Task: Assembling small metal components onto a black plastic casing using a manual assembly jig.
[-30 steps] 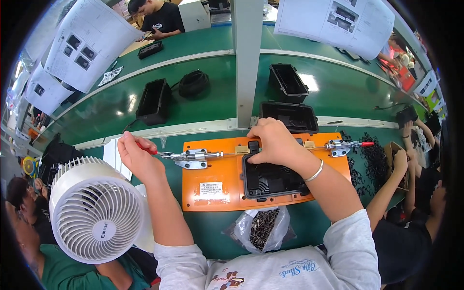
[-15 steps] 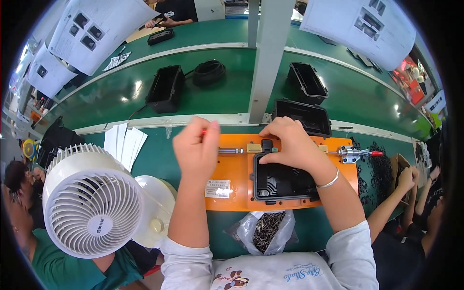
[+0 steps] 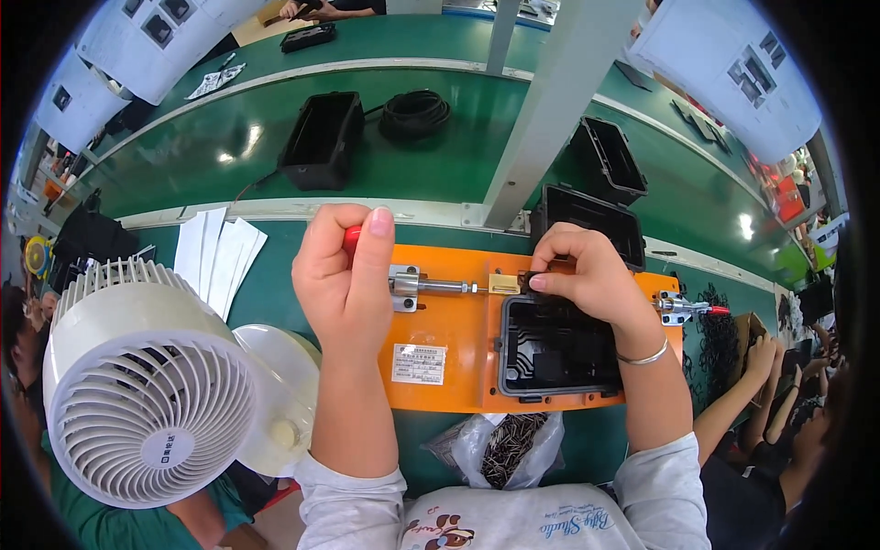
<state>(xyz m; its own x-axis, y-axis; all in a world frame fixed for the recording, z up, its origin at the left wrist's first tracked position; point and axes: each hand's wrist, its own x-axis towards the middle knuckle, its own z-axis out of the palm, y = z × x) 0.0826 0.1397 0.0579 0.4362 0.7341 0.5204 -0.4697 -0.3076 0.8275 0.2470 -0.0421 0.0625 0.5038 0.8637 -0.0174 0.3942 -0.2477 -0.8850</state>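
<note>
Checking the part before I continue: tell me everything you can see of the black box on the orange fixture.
The black box is rectangular and looks like moulded plastic, with a raised rim, small tabs along its near edge and curved ridges inside at the left. It lies flat on the orange fixture, open side up. The right hand is at its far edge, hiding part of it; whether the fingers touch the rim is unclear.

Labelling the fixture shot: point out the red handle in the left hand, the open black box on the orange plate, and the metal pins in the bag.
Red handle (image 3: 351, 238), head view: its exposed end.
Black box (image 3: 561, 356), head view: bare inner floor.
Metal pins (image 3: 510, 449), head view: middle of the pile.
</note>
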